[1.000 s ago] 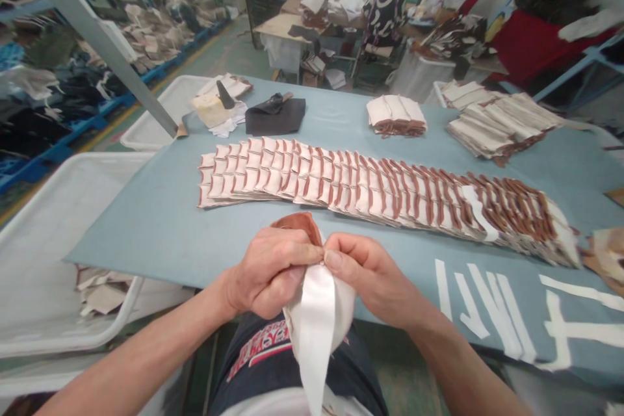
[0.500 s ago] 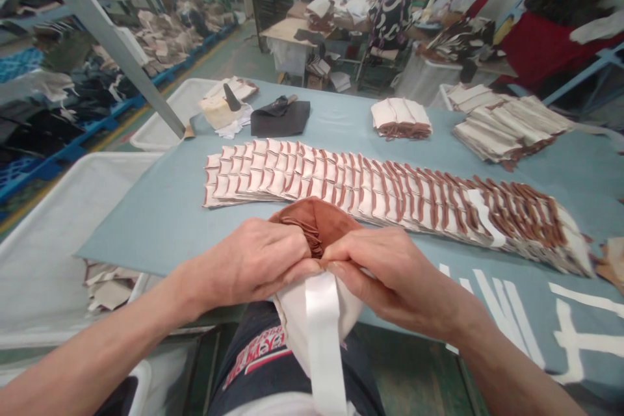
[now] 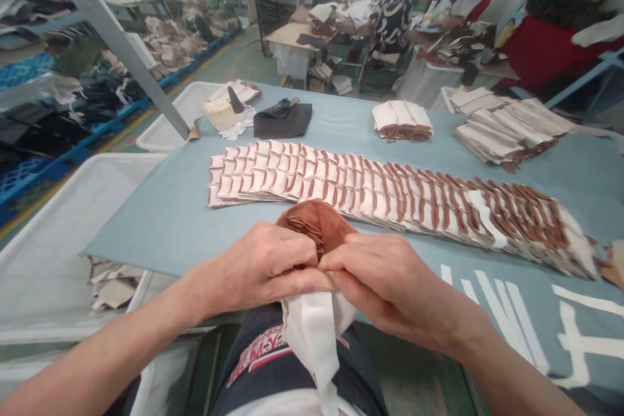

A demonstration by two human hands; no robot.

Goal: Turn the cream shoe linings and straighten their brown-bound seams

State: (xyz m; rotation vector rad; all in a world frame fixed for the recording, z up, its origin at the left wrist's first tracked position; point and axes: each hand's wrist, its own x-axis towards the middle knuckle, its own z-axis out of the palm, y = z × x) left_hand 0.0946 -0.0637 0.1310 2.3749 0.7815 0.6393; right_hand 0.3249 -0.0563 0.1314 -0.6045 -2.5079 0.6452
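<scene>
The left hand (image 3: 273, 263) and right hand (image 3: 390, 276) meet thumb to thumb, fingers curled in tight, both pinching a brown-and-cream piece (image 3: 338, 227) between them. Its brown part rises beyond the knuckles; its cream part and a white ribbon (image 3: 319, 322) hang below the hands, in front of dark clothing (image 3: 258, 357) with red lettering.

The near edge of the bench (image 3: 156, 214) passes just under the hands and behind the forearms; its corner lies left of the left hand. A bare blue stretch spreads from that hand toward the corner. Straight beyond both hands, a long overlapping row of cream and brown pieces (image 3: 341, 182) limits forward room, running on past the right hand. Loose white strips (image 3: 509, 315) lie to the right of the right forearm.

Farther beyond the hands, the blue surface carries a dark cloth (image 3: 285, 120), a small stack (image 3: 402, 118) and a larger pile (image 3: 511, 127). Left of the left forearm stands a white bin (image 3: 53, 221); far ahead, a person in patterned clothing (image 3: 391, 18) is at another worktable.
</scene>
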